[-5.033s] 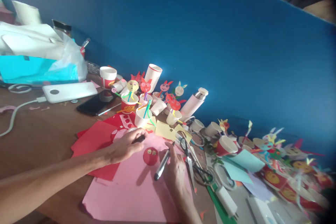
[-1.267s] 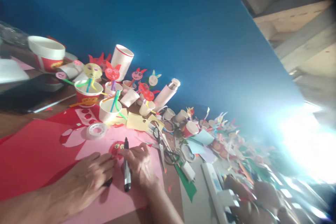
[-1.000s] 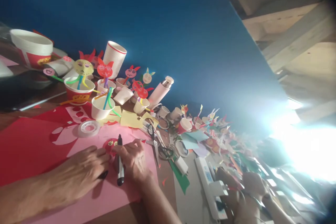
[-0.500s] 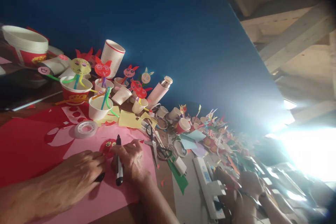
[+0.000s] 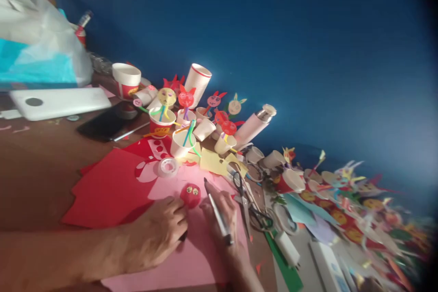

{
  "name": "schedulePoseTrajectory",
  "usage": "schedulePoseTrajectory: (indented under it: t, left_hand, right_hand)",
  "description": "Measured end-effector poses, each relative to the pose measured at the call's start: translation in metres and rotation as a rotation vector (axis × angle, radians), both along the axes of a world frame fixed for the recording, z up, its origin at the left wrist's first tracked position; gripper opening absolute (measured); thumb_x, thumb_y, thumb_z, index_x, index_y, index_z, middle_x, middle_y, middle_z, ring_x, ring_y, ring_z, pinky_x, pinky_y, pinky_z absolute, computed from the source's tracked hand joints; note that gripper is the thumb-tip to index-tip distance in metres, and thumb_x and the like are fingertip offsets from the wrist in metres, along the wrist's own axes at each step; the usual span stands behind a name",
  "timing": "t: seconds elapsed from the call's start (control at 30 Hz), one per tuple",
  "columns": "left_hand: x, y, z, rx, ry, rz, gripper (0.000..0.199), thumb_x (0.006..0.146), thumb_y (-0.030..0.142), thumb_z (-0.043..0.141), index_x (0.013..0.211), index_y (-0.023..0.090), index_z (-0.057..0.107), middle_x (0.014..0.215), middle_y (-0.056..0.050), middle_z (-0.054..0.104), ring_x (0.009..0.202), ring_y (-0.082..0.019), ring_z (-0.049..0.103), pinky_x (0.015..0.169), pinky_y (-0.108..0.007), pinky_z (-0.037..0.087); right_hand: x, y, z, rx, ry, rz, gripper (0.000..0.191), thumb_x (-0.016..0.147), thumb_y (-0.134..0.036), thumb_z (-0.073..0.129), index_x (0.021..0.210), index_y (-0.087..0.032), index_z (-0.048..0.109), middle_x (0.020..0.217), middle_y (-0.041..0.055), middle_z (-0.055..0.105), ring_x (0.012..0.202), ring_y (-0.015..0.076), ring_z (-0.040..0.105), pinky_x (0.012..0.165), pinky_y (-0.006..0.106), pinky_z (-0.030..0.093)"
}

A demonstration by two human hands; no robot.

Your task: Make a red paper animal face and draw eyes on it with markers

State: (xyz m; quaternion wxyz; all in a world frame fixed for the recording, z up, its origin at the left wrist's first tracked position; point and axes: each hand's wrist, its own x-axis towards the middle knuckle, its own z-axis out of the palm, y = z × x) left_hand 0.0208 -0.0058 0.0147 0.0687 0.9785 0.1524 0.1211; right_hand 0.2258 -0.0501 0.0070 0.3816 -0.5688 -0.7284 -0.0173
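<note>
On the left of the bench [image 5: 41, 169], a white power bank [image 5: 59, 102] and a black phone [image 5: 106, 121] lie above a sheet of red paper [image 5: 106, 187], with bare brown wood in front of them. The left hand [image 5: 153, 235] rests on the paper, fingers curled and closed over a small black piece [image 5: 184, 236], perhaps a marker cap; the blur makes it hard to tell. A red paper disc [image 5: 190, 195] with two drawn eyes sits on pink paper [image 5: 191, 273], just between the hands. In the previous frame the hands crowded it; now it shows whole. The right hand [image 5: 222, 219] grips a white marker [image 5: 217, 214], which now slants instead of standing upright. A roll of clear tape [image 5: 167, 167] lies just above the disc. Further right are paper-faced cups [image 5: 181, 143], open scissors [image 5: 244, 205] and a pale pink flask [image 5: 255, 127]. The glare at the right edge has gone. The print on the cups is too small to read.
</note>
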Motion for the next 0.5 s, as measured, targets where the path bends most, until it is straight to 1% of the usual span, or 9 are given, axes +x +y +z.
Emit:
schedulePoseTrajectory:
  t: [0.07, 0.13, 0.17, 0.23, 0.3, 0.37, 0.43, 0.5]
  left_hand:
    - [-0.001, 0.000, 0.003, -0.029, 0.031, -0.028, 0.015, 0.094, 0.021, 0.061, 0.101, 0.021, 0.075, 0.102, -0.007, 0.074, 0.102, -0.025, 0.062, 0.102, -0.040, 0.043]
    - [-0.002, 0.000, 0.005, -0.048, 0.034, -0.024, 0.015, 0.093, 0.021, 0.061, 0.101, 0.019, 0.074, 0.102, -0.008, 0.073, 0.101, -0.025, 0.062, 0.100, -0.040, 0.044]
    - [-0.002, 0.000, 0.006, -0.051, 0.031, -0.019, 0.016, 0.093, 0.021, 0.061, 0.101, 0.019, 0.074, 0.102, -0.009, 0.073, 0.102, -0.025, 0.062, 0.100, -0.040, 0.044]
    - [-0.003, 0.000, 0.005, -0.053, 0.028, -0.014, 0.016, 0.093, 0.022, 0.061, 0.102, 0.019, 0.074, 0.104, -0.009, 0.073, 0.102, -0.026, 0.062, 0.101, -0.041, 0.044]
    - [-0.003, 0.000, 0.004, -0.051, 0.025, -0.013, 0.017, 0.094, 0.022, 0.061, 0.103, 0.020, 0.074, 0.105, -0.009, 0.073, 0.103, -0.026, 0.061, 0.102, -0.042, 0.044]
    - [-0.003, 0.000, 0.002, -0.050, 0.017, -0.015, 0.018, 0.094, 0.023, 0.061, 0.106, 0.021, 0.074, 0.107, -0.009, 0.073, 0.104, -0.026, 0.061, 0.103, -0.042, 0.043]
    - [-0.004, 0.001, 0.001, -0.045, 0.007, -0.011, 0.020, 0.093, 0.022, 0.061, 0.108, 0.021, 0.074, 0.110, -0.008, 0.073, 0.105, -0.026, 0.061, 0.104, -0.041, 0.042]
    - [-0.004, 0.000, 0.001, -0.041, -0.001, 0.001, 0.022, 0.094, 0.021, 0.060, 0.110, 0.022, 0.074, 0.110, -0.007, 0.073, 0.105, -0.025, 0.061, 0.105, -0.040, 0.041]
  right_hand:
    - [0.001, -0.002, 0.003, 0.021, 0.137, -0.064, 0.033, 0.102, -0.035, 0.042, 0.118, -0.021, 0.067, 0.093, 0.0062, 0.077, 0.076, 0.0194, 0.070, 0.071, 0.034, 0.055]
    - [-0.001, -0.003, 0.006, 0.030, 0.241, -0.095, 0.032, 0.103, -0.038, 0.043, 0.110, -0.021, 0.068, 0.088, 0.0056, 0.076, 0.075, 0.0189, 0.071, 0.068, 0.032, 0.057]
    - [-0.002, -0.003, 0.006, 0.028, 0.276, -0.094, 0.029, 0.102, -0.037, 0.045, 0.107, -0.021, 0.068, 0.086, 0.0048, 0.075, 0.074, 0.0185, 0.072, 0.067, 0.031, 0.058]
    - [-0.005, -0.002, 0.005, 0.028, 0.316, -0.079, 0.021, 0.101, -0.031, 0.050, 0.106, -0.022, 0.068, 0.088, 0.0039, 0.076, 0.078, 0.0178, 0.073, 0.071, 0.029, 0.059]
    - [-0.008, 0.000, 0.001, 0.058, 0.348, -0.073, 0.015, 0.097, -0.023, 0.055, 0.108, -0.023, 0.066, 0.094, 0.0036, 0.076, 0.083, 0.0170, 0.074, 0.075, 0.028, 0.060]
    - [-0.009, 0.002, -0.007, 0.091, 0.377, -0.081, 0.016, 0.094, -0.020, 0.059, 0.109, -0.024, 0.065, 0.095, 0.0036, 0.075, 0.085, 0.0174, 0.074, 0.076, 0.029, 0.061]
    - [-0.009, 0.003, -0.017, 0.064, 0.392, -0.080, 0.016, 0.094, -0.020, 0.059, 0.109, -0.024, 0.063, 0.093, 0.0039, 0.074, 0.083, 0.0183, 0.073, 0.073, 0.029, 0.061]
    - [-0.009, 0.004, -0.025, 0.006, 0.334, -0.066, 0.015, 0.096, -0.021, 0.053, 0.109, -0.024, 0.062, 0.090, 0.0043, 0.072, 0.077, 0.0189, 0.072, 0.068, 0.030, 0.060]
